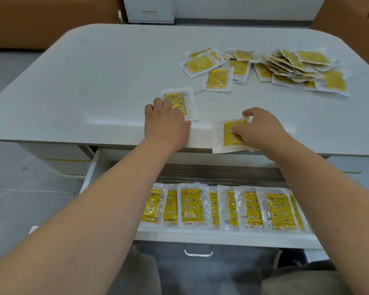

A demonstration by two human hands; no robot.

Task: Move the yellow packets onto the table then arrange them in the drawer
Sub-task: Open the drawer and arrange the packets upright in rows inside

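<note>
1. While a row of flat, clear-plastic yellow packets (222, 207) lies overlapped along the front of the open white drawer (222, 237), the arranging looks well begun but less than half done.
2. On the white, round-cornered tabletop (94, 71), a loose heap of packets (296, 67) sits at the far right, well apart from both hands. Most of the sorting is therefore still to do.
3. The left hand (166, 122) lies on a single packet (180, 103) near the front edge, with its fingers bent down onto it. Whether they pinch it or only press it flat, I cannot tell.
4. The right hand (262, 128) grips a second packet (226, 137), fingers and thumb curled round it. This one overhangs the table's front edge, above the drawer.
5. Moving the packets onto the table seems finished. These two appear to be the next ones bound for the drawer row.
</note>
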